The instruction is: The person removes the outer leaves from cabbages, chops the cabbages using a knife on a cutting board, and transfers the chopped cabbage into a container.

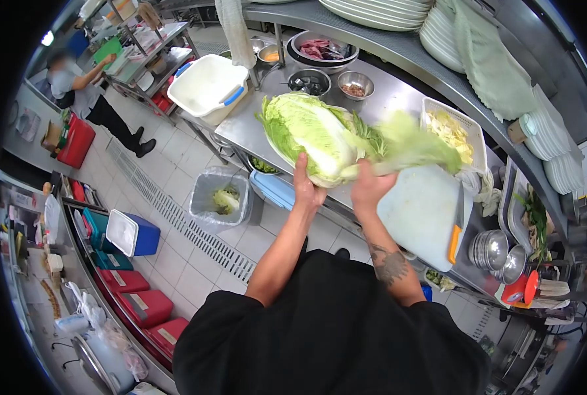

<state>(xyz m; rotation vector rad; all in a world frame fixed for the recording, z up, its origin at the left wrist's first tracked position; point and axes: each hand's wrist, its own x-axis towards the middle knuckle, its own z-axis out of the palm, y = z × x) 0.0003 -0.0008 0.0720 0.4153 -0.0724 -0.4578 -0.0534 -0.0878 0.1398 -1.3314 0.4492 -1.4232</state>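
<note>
My left hand [308, 185] is wrapped round the base end of a large napa cabbage [310, 131], which is held over the front edge of the steel counter. My right hand [371, 187] is closed on the stalk end of a cabbage leaf [420, 148], smeared by motion and reaching out to the right. Whether that leaf still joins the head I cannot tell. To the right of my right hand lies a white cutting board [415, 214], with an orange-handled knife [455, 240] along its right edge.
Below the counter stands a lined bin [204, 214] with cabbage scraps. At the back are a white tub [195, 89] and metal bowls [356, 85]. A white basket [481, 148] holds cut yellowish pieces. Overhead runs a shelf of plates [372, 14]. Another person [86, 92] stands far left.
</note>
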